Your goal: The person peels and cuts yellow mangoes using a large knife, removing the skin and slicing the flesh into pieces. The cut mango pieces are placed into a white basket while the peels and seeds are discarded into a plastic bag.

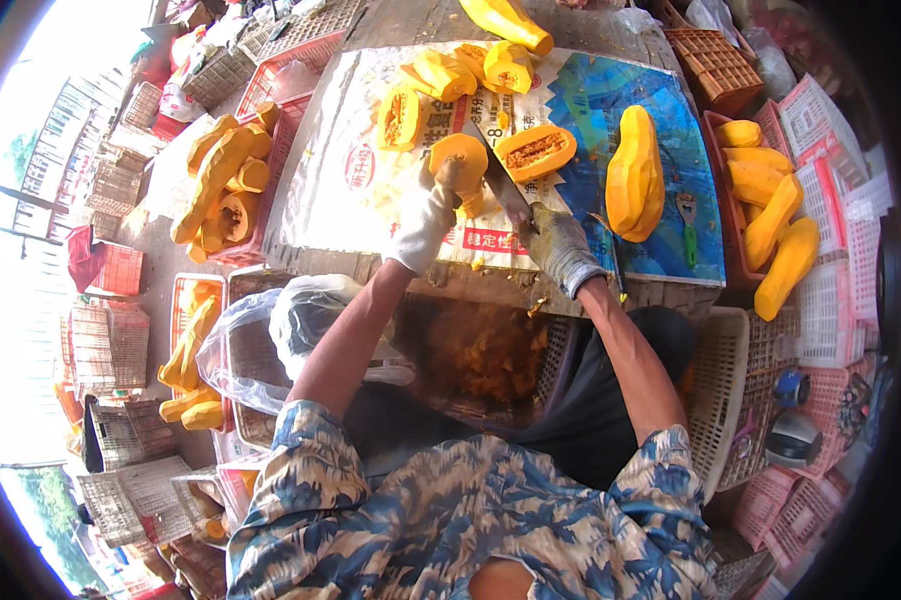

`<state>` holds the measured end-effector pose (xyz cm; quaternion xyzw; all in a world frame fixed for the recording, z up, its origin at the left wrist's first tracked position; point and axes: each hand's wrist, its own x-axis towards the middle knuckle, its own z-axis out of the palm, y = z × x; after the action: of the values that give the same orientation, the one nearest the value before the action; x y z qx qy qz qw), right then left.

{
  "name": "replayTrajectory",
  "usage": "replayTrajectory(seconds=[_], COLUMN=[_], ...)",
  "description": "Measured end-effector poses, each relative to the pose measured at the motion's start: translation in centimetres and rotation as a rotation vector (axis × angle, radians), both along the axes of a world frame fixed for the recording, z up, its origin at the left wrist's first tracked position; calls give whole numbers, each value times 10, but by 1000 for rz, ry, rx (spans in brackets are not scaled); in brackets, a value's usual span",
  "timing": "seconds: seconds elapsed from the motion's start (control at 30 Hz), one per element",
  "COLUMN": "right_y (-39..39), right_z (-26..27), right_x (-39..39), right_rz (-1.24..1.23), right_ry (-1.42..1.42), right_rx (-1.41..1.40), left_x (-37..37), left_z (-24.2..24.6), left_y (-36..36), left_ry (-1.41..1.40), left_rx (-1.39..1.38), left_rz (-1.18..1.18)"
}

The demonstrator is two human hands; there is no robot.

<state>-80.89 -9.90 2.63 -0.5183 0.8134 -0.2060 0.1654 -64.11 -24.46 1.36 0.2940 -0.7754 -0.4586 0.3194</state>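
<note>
My left hand (429, 217), in a white knit glove, holds a piece of peeled butternut-type pumpkin (461, 159) over the printed plastic sheet (330, 214). My gloved right hand (559, 244) grips a wide-bladed knife (501, 184), its blade lying close along the right side of that piece. To the right of the blade rests a pumpkin half (536, 152) with its seed cavity facing up. Another cut half (398, 118) and several cut pieces (443, 75) lie farther back. A whole peeled pumpkin (634, 176) and a green-handled peeler (688, 229) are on the sheet's blue part.
A peeled pumpkin (510, 22) lies at the table's far edge. Crates of pumpkins flank the table, one at left (229, 180) and one at right (762, 195). Below the near edge, a basket (495, 360) holds orange scraps. A clear plastic bag (248, 337) hangs beside my left arm.
</note>
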Motion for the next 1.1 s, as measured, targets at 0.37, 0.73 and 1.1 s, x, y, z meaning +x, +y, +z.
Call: replayTrajectory(seconds=[0.37, 0.73, 1.1], right_y=[1, -28, -85], right_z=[70, 103, 17], right_x=[32, 52, 41], right_rz=[20, 71, 156], right_ry=[89, 249, 85], right_rx=[-2, 137, 447], left_x=[-7, -31, -25], left_z=[0, 1, 0], left_y=[9, -7, -5], left_ry=[-152, -62, 67], left_rx=[-350, -471, -283], left_rz=[227, 448, 334])
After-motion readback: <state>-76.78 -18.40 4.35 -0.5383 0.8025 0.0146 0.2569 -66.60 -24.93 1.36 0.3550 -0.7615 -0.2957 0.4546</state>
